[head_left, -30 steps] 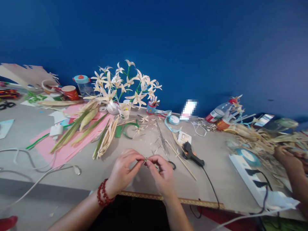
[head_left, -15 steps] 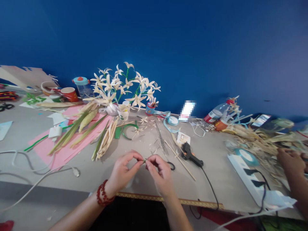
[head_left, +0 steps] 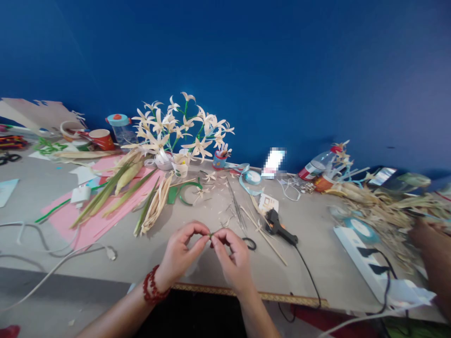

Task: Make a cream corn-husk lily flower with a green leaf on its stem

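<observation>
pinched bit (head_left: 211, 235) too sm. to ID, co-worker's arm (head_left: 431, 251) cropped R

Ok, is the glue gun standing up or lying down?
Lying down: the glue gun rests on its side on the table, its body and handle seen in profile from above.

no legible text, bottle label (head_left: 314, 167) blurred, white card's marks (head_left: 268, 203) unreadable
</observation>
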Available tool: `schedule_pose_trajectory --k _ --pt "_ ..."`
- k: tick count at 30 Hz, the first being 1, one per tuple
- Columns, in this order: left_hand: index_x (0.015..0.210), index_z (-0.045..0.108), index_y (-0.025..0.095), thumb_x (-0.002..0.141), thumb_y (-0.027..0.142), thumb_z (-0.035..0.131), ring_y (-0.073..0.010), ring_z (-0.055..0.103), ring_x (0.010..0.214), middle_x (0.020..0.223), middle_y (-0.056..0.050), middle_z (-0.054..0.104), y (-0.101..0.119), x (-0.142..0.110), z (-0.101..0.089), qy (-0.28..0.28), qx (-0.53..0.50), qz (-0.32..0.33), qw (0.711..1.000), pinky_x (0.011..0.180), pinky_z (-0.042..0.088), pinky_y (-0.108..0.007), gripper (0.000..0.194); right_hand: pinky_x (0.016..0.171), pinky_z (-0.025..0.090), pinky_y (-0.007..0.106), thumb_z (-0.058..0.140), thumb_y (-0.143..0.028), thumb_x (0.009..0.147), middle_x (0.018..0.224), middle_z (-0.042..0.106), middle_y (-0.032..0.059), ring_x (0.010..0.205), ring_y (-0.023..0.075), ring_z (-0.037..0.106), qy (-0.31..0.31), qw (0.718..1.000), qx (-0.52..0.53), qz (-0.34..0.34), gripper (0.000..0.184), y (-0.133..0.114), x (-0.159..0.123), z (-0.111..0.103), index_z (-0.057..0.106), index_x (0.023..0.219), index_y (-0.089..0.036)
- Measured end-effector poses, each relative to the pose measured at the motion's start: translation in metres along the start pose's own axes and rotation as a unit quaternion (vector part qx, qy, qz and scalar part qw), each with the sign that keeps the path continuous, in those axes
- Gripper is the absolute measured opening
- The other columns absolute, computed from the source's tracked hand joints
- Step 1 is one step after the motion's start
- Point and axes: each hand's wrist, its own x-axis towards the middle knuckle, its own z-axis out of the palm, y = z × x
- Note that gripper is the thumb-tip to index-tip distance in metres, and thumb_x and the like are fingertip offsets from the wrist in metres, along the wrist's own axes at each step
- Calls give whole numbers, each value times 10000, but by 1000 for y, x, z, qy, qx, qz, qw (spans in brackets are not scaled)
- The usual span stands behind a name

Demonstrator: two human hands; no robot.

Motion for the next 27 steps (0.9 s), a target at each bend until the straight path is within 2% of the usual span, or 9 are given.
schedule_pose_trajectory --k 4,10,13,21,27 --pt "891 650 171 912 210 579 -189 655 839 858 -62 688 -1 1 1 9 10 17 1000 784 527 -315 84 569 422 235 523 -312 945 729 628 22 687 156 584 6 1000 2 11 207 2 0 2 596 788 -200" --pt "946 677 193 898 136 593 -202 644 889 895 -69 689 -2 2 -2 12 50 120 991 803 534 -344 112 574 427 230 532 -344 953 708 599 8 661 142 554 8 997 65 37 223 11 -1 6 593 797 -197" --pt "975 686 201 888 101 597 -200 645 893 897 -65 690 -2 3 -3 12 57 145 988 807 535 -345 160 599 437 236 537 -354 954 691 584 -1 654 136 544 9 993 106 46 237 14 0 8 597 792 -193" --pt "943 714 203 898 168 598 -200 662 864 896 -74 693 -2 3 -5 10 83 118 989 766 549 -325 129 595 441 241 556 -399 937 665 565 -9 634 136 533 28 985 156 64 266 12 2 12 592 775 -192" --pt "861 688 184 898 169 606 -175 653 806 829 -50 673 0 6 -4 31 -11 61 998 724 533 -280 91 619 445 253 516 -386 964 671 612 14 644 146 558 17 993 106 38 320 7 -4 16 619 734 -189"
